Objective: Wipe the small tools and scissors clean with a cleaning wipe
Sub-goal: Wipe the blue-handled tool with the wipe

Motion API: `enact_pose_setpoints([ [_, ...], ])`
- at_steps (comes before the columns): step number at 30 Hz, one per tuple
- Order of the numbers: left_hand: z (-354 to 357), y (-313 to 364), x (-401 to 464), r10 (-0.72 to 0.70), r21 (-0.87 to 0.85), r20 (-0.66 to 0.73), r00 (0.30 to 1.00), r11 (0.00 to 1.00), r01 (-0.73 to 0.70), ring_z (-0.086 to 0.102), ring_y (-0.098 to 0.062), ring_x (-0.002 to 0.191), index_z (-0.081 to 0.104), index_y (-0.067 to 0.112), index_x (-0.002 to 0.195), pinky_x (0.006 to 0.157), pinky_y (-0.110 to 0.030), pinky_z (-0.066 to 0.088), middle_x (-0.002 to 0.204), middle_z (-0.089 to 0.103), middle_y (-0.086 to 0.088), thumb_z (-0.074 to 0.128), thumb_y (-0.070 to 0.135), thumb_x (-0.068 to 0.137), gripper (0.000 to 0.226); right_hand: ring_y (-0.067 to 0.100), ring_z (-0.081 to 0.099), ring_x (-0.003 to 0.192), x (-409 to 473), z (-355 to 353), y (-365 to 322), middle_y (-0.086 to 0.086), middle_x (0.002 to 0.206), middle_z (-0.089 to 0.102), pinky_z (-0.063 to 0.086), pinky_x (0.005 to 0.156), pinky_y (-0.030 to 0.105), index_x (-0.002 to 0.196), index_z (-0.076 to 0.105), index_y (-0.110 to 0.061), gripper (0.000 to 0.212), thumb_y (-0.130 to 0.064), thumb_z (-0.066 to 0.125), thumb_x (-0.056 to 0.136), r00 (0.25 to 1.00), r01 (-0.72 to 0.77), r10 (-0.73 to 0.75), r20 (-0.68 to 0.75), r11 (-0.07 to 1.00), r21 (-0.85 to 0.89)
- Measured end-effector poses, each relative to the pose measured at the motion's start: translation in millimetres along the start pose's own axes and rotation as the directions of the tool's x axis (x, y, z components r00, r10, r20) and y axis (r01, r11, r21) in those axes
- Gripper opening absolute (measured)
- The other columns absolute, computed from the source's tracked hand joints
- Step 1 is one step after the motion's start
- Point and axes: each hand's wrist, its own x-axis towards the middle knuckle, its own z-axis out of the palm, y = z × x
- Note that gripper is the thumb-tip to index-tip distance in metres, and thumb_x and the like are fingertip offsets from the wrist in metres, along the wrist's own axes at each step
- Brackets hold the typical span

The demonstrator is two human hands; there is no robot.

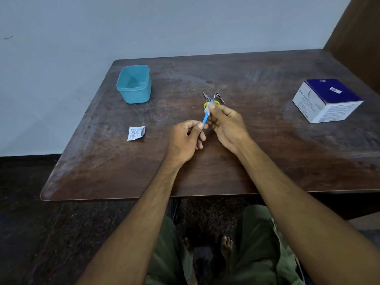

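Above the middle of the wooden table [267,161], my left hand [186,138] pinches the lower end of a thin blue tool [205,118]. My right hand [227,124] pinches a small white cleaning wipe [209,106] round the tool's upper end. Just behind my hands, yellow-handled scissors [216,102] and small metal tools [212,96] lie on the table, partly hidden by my fingers.
An open teal plastic container [134,84] stands at the back left. A torn white wipe sachet [136,133] lies left of my hands. A white and purple box of alcohol swabs [327,99] sits at the right. A wall runs behind the table.
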Motion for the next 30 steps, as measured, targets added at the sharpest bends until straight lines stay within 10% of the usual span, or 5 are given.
enact_pose_setpoints([
  [30, 0.2, 0.9, 0.6, -0.038, -0.04, -0.112, 0.993, 0.999, 0.033, 0.061, -0.013, 0.047, 0.067, 0.0, 0.086, 0.048, -0.02, 0.05, 0.064, 0.066, -0.009, 0.066, 0.01, 0.09, 0.011, 0.009, 0.051, 0.063, 10.8, 8.0, -2.1, 0.003, 0.076, 0.064, 0.045, 0.063, 0.022, 0.073, 0.071, -0.011, 0.017, -0.021, 0.07, 0.086, 0.99, 0.008, -0.032, -0.138, 0.985, -0.171],
])
